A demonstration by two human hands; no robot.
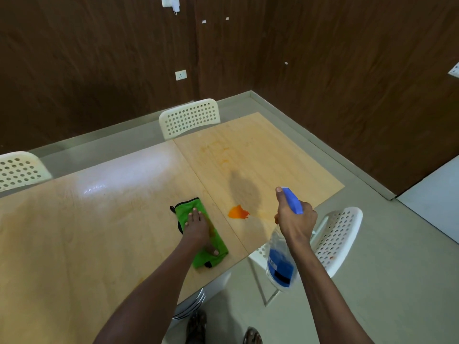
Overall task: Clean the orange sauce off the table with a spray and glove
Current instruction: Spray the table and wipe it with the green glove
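A blob of orange sauce (pixel 238 212) lies on the light wooden table (pixel 99 219) near its front right edge, with faint orange smears further back. My right hand (pixel 295 218) grips a clear spray bottle (pixel 280 259) with a blue trigger head and blue label, held above the table edge just right of the sauce. A green cleaning glove (pixel 185 209) lies flat on the table left of the sauce. My left hand (pixel 197 228) rests on the glove with fingers straight.
White perforated chairs stand around the table: one at the far side (pixel 190 117), one at the left (pixel 18 170), one at the right (pixel 337 237) under my right arm. Dark wood-panelled walls stand behind. The grey floor and my feet show below.
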